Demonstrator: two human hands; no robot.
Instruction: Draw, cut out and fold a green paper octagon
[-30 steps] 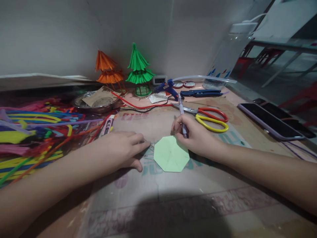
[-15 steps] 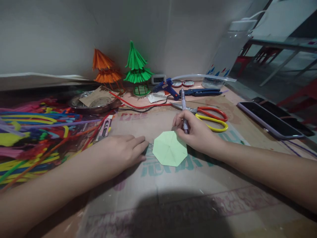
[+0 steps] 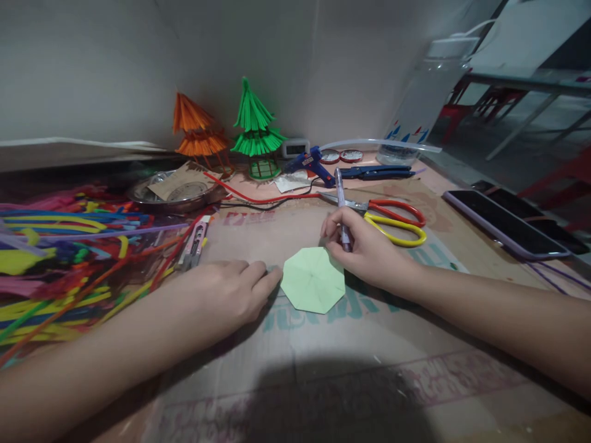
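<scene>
Fingers (image 3: 340, 215) of the right hand (image 3: 367, 243) are clamped around a pale purple pen (image 3: 340, 191), which stands tilted, its upper end pointing toward the wall. The hand partly covers the pen's lower end, so I cannot tell whether its tip meets the paper. Just below and left of that hand lies a light green paper octagon (image 3: 314, 283), flat on a printed sheet (image 3: 203, 381) that covers much of the counter (image 3: 439, 179). Faint creases or lines run out from the octagon's middle to its edges.

On the other side, the left hand (image 3: 231, 289) rests palm down, its fingers close together, the foremost tip at the octagon's left edge; whether they grip that edge I cannot tell.

Beyond the right hand lie scissors (image 3: 394, 231) with one red and one yellow handle. Near the left wrist is a pink utility knife (image 3: 196, 240), with a heap of many-coloured pipe cleaners (image 3: 60, 221) farther left. Toward the wall stand a green tiered model (image 3: 258, 135) and an orange tiered model (image 3: 198, 129), next to a metal dish (image 3: 203, 195). A blue glue gun (image 3: 308, 161) lies right of the green model, and a water bottle (image 3: 410, 98) stands at the far right corner. Nearer, a phone (image 3: 503, 224) lies at the right edge.
</scene>
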